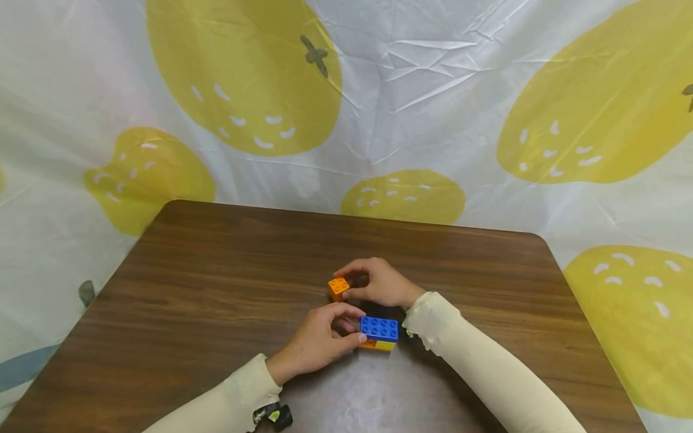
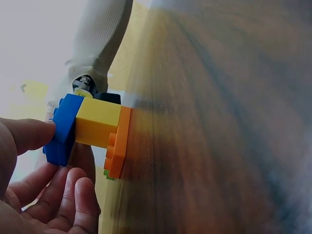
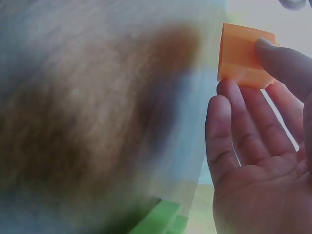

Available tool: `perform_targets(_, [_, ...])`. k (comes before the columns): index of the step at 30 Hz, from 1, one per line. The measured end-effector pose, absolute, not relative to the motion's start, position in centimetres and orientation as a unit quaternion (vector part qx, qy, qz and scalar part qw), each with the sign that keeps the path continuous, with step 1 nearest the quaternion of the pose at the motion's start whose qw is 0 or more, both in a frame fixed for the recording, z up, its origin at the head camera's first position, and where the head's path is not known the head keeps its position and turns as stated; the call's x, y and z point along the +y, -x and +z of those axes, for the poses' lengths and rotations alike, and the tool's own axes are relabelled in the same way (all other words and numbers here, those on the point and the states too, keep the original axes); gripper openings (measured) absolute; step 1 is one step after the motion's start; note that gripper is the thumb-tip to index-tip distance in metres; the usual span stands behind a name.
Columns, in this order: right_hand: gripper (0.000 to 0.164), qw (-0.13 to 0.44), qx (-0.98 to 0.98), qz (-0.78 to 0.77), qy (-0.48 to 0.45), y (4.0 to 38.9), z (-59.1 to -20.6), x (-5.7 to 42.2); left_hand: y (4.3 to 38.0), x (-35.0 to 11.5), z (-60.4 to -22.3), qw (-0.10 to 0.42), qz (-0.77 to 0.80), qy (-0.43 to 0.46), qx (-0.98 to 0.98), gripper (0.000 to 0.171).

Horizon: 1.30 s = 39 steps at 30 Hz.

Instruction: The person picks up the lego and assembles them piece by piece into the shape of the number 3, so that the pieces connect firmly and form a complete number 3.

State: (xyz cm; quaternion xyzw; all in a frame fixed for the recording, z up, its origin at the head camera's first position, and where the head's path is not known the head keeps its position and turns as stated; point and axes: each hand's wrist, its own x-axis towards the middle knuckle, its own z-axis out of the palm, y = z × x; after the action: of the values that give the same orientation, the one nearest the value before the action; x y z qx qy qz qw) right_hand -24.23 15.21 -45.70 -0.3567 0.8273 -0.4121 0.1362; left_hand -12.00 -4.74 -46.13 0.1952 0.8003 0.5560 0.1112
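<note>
A small stack of toy building bricks stands on the table. Its top is a blue brick (image 1: 379,328) with two rows of studs, which my left hand (image 1: 316,340) pinches at its left end between thumb and fingers. Under one end of it sits a yellow brick (image 2: 99,121), and below that an orange base brick (image 2: 121,144) whose bare studs show beside the yellow one. Farther back, my right hand (image 1: 383,284) pinches a square orange brick (image 1: 338,288) by its sides. A green brick (image 3: 163,218) shows partly in the right wrist view; the stack hides most of it elsewhere.
The dark wood-grain table (image 1: 216,270) has rounded far corners. Behind it hangs a white curtain (image 1: 411,120) printed with yellow fruit. Each sleeve cuff carries a small black wrist camera (image 1: 276,415). My right forearm crosses the table's right side.
</note>
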Motion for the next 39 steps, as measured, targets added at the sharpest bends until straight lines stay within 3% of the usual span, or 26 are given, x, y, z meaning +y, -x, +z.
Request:
perform_targets(27, [0.041,0.126,0.827,-0.443,0.321,23.1,-44.3,17.1,12.1,-4.6,-46.1,0.105,0.542,-0.198,0.81,0.031])
perform_targets(39, [0.042,0.095,0.828,-0.444,0.331,22.2,-43.5,17.7,12.1,-4.6,-46.1,0.107,0.544,-0.195,0.809,0.031])
